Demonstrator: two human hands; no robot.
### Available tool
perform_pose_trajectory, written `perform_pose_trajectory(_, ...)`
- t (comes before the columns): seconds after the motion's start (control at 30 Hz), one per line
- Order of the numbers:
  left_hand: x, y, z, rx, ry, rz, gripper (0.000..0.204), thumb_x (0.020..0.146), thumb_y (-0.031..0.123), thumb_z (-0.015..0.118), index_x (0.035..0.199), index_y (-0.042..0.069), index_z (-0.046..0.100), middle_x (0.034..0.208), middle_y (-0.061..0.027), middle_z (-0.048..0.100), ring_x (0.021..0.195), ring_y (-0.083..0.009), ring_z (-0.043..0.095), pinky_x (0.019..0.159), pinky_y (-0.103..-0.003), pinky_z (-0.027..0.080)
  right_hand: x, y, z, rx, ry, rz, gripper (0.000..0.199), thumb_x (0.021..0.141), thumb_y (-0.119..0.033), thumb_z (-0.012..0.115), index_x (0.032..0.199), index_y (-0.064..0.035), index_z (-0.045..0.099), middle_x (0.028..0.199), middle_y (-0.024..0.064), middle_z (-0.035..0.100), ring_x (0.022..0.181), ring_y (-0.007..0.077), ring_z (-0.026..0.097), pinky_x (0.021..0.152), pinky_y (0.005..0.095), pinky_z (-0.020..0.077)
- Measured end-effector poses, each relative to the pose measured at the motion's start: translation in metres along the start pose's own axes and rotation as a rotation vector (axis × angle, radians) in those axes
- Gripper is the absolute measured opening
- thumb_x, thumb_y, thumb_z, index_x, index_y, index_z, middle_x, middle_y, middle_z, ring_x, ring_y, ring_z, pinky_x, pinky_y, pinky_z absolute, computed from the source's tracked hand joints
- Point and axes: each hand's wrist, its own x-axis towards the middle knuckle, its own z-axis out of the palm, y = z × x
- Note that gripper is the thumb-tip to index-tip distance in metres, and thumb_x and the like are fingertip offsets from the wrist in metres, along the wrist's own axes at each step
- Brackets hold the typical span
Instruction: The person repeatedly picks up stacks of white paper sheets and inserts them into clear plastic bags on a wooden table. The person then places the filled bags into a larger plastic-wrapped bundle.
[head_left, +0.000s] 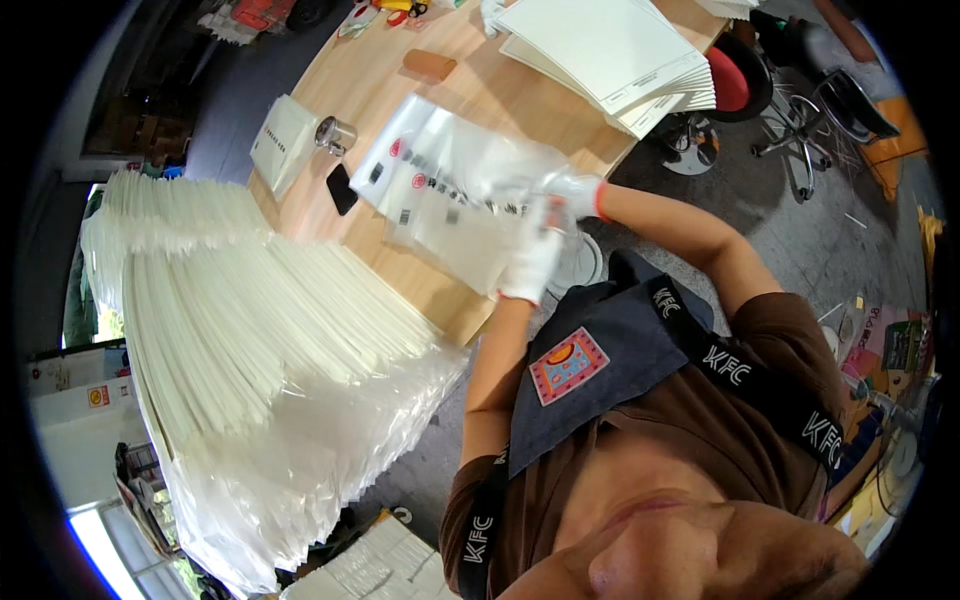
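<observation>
Left hand, right hand meet at clear bag's near end; blurred, can't tell if either grip is closed. Bag over counter, beside phone. Probably bag-opening step; next needs edges parted.

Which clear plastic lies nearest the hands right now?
The printed bags on the wooden table, right at the gloved hands, told by their red round marks and dark print; the plastic along the long white row at left lies farther off.
</observation>
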Motion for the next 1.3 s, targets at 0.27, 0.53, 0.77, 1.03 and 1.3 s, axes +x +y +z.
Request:
perform_pose_trajectory(0.27, 0.032, -0.067, -0.036, 0.45, 0.202, -0.305, 0.019, 0.086, 0.007, 0.048, 0.103, 0.01, 0.057, 0.088, -0.0106, 0.064, 0.073, -0.0224, 0.061, 0.066, -0.034, 0.048, -0.053, 0.088, -0.09, -0.592, 0.228, 0.324, 0.031, 0.08, -0.019, 0.059, 0.111, -0.0157, 0.059, 0.113, 0.0059, 0.059, 0.105, 0.0279, 0.055, 0.088, 0.041, 0.046)
perform_pose_trajectory(0.53, 0.102, -0.047, 0.013, -0.294, -0.055, -0.221, 0.022, 0.091, 0.015, 0.055, 0.109, 0.003, 0.058, 0.1, -0.0059, 0.061, 0.069, -0.0084, 0.056, 0.063, -0.024, 0.047, -0.059, 0.149, -0.109, -0.691, 0.033, 0.186, 0.025, 0.081, -0.022, 0.056, 0.104, -0.0126, 0.057, 0.094, 0.0034, 0.063, 0.087, 0.0229, 0.063, 0.072, 0.0339, 0.0525)
perform_pose_trajectory(0.77, 0.135, -0.01, 0.057, -1.218, -0.027, -0.742, 0.029, 0.085, 0.013, 0.06, 0.109, -0.002, 0.06, 0.107, -0.0073, 0.062, 0.094, -0.0173, 0.059, 0.081, -0.026, 0.047, -0.059, 0.028, -0.116, -0.44, 0.086, 0.005, 0.027, 0.076, -0.037, 0.058, 0.081, -0.0109, 0.061, 0.078, 0.0093, 0.062, 0.07, 0.0241, 0.062, 0.065, 0.0393, 0.0501)
perform_pose_trajectory(1.03, 0.118, -0.012, -0.032, -0.521, -0.343, -0.436, 0.035, 0.082, 0.002, 0.049, 0.115, -0.009, 0.053, 0.105, -0.0177, 0.063, 0.085, -0.0232, 0.066, 0.075, -0.031, 0.056, -0.12, 0.078, -0.094, 1.437, 0.502, 0.982, 0.036, 0.088, -0.029, 0.059, 0.113, -0.0025, 0.057, 0.111, 0.0108, 0.06, 0.102, 0.0217, 0.058, 0.088, 0.0351, 0.0474)
perform_pose_trajectory(1.3, 0.062, 0.065, 0.049, 0.443, -0.444, -0.411, 0.078, 0.08, 0.033, 0.063, 0.142, 0.006, 0.025, 0.144, -0.0187, 0.032, 0.113, -0.0265, 0.051, 0.09, -0.035, 0.045, -0.073, 0.025, -0.065, 0.619, 0.429, 0.915, 0.043, 0.086, -0.042, 0.058, 0.108, -0.0056, 0.062, 0.099, 0.0136, 0.064, 0.092, 0.0227, 0.061, 0.08, 0.0337, 0.0457)
